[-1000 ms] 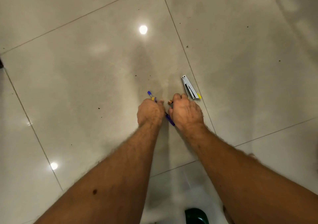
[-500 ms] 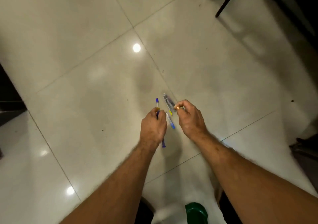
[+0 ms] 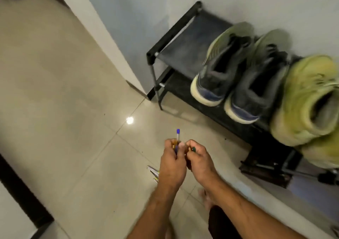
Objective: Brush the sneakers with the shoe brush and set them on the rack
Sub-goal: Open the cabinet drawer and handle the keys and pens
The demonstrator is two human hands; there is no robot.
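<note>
Dark grey fabric sneakers with pale soles [image 3: 236, 79]: parked side by side on black metal-framed shoe rack [image 3: 176, 42], beside fuzzy yellow-green shoes [image 3: 304, 103]. Likely light and soft-sided; best gripped at heel collar or stiff sole. Left hand [image 3: 171, 162] clenched around blue-capped pen [image 3: 177, 134]. Right hand [image 3: 199, 159] pinching small unidentifiable item. No shoe brush visible.
</note>
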